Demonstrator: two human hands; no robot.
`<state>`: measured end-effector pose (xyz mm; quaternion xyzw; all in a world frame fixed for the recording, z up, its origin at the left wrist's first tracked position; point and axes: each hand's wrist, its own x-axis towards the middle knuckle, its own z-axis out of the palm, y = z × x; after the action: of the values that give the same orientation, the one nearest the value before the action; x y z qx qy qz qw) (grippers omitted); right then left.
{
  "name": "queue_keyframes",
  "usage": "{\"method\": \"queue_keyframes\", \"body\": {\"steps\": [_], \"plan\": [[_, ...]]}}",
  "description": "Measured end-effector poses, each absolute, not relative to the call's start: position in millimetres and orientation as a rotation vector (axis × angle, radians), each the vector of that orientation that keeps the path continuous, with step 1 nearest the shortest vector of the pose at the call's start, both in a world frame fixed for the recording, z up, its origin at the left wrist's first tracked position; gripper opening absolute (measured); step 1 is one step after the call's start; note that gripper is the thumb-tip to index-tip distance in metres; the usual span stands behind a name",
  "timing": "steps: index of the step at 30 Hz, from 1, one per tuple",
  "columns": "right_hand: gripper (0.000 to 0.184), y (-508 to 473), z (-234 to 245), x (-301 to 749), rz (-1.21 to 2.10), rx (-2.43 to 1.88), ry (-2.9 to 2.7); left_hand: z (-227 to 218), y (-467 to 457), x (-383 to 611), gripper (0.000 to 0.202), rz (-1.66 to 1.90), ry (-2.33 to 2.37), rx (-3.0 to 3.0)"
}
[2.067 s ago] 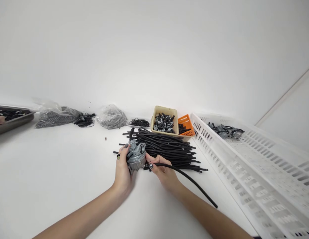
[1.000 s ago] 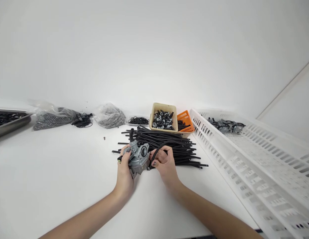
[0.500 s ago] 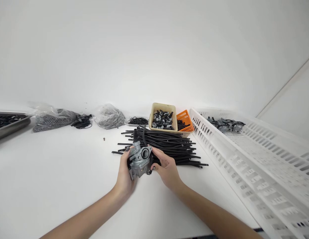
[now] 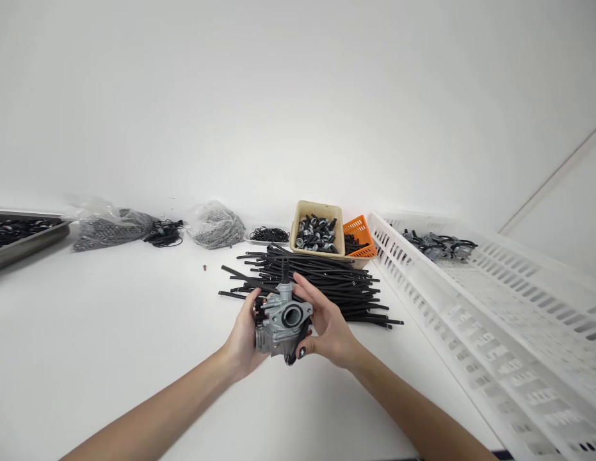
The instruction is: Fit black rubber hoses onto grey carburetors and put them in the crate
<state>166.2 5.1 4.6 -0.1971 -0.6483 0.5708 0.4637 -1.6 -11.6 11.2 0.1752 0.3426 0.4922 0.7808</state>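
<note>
A grey metal carburetor (image 4: 282, 323) is held up between both hands above the white table. My left hand (image 4: 243, 336) grips it from the left side, fingers behind it. On the other side my right hand (image 4: 329, 326) is closed round it, with the thumb low near a black hose end and the fingers behind. The round bore of the carburetor faces me, and a black cap (image 4: 285, 270) stands upright on its top. A black hose hangs at its right side. Just behind lies a pile of black rubber hoses (image 4: 346, 288).
Along the wall stand a metal tray (image 4: 29, 246), plastic bags (image 4: 216, 225) of small parts, a small tray of black rings (image 4: 269, 234), a cream bin (image 4: 318, 206) and an orange basket (image 4: 359, 227). At the right, a long white crate (image 4: 436, 288) contains several carburetors (image 4: 442, 246).
The carburetor has moved slightly right and toward me and turned more upright. Its black top cap now shows clearly. Both hands have stayed on it.
</note>
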Motion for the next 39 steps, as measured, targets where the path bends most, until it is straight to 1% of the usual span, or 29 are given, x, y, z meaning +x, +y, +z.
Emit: {"method": "queue_keyframes", "body": {"steps": [2, 4, 6, 8, 10, 11, 15, 16, 19, 22, 26, 30, 35, 39], "plan": [[0.114, 7, 4, 167, 1.406, -0.463, -1.590, 11, -10, -4, 0.051, 1.019, 0.721, 0.392], [0.114, 9, 1, 167, 1.403, -0.463, -1.581, 12, -9, -5, 0.052, 0.999, 0.694, 0.414], [0.112, 12, -2, 166, 1.381, -0.500, -1.549, 14, -8, -5, 0.044, 1.029, 0.687, 0.441], [0.105, 16, -5, 166, 1.325, -0.551, -1.499, 16, -6, -3, 0.033, 1.110, 0.717, 0.462], [0.093, 20, -7, 168, 1.231, -0.621, -1.468, 18, -3, -1, 0.028, 1.232, 0.780, 0.491], [0.085, 22, -7, 169, 1.167, -0.665, -1.460, 19, -2, -1, 0.029, 1.297, 0.810, 0.520], [0.039, 25, -2, 174, 0.953, -0.846, -1.429, 16, 3, -2, 0.045, 1.517, 0.908, 0.725], [0.033, 24, -1, 174, 0.946, -0.865, -1.437, 15, 4, -3, 0.047, 1.563, 0.947, 0.781], [0.026, 17, 1, 170, 0.984, -0.867, -1.556, 10, 5, -7, 0.046, 1.691, 1.088, 0.998], [0.016, 12, 0, 164, 0.934, -0.867, -1.720, 9, 3, -8, 0.045, 1.758, 1.162, 1.178], [0.010, 13, -3, 163, 0.892, -0.870, -1.786, 11, 0, -7, 0.043, 1.777, 1.190, 1.268], [0.014, 15, -3, 165, 0.788, -0.804, -1.792, 11, 0, -5, 0.041, 1.761, 1.209, 1.267], [0.016, 13, -3, 165, 0.580, -0.714, -1.813, 8, 0, -4, 0.045, 1.684, 1.161, 1.125], [0.015, 14, -6, 163, 0.595, -0.643, -1.777, 6, 1, -3, 0.044, 1.663, 1.152, 1.136]]}}
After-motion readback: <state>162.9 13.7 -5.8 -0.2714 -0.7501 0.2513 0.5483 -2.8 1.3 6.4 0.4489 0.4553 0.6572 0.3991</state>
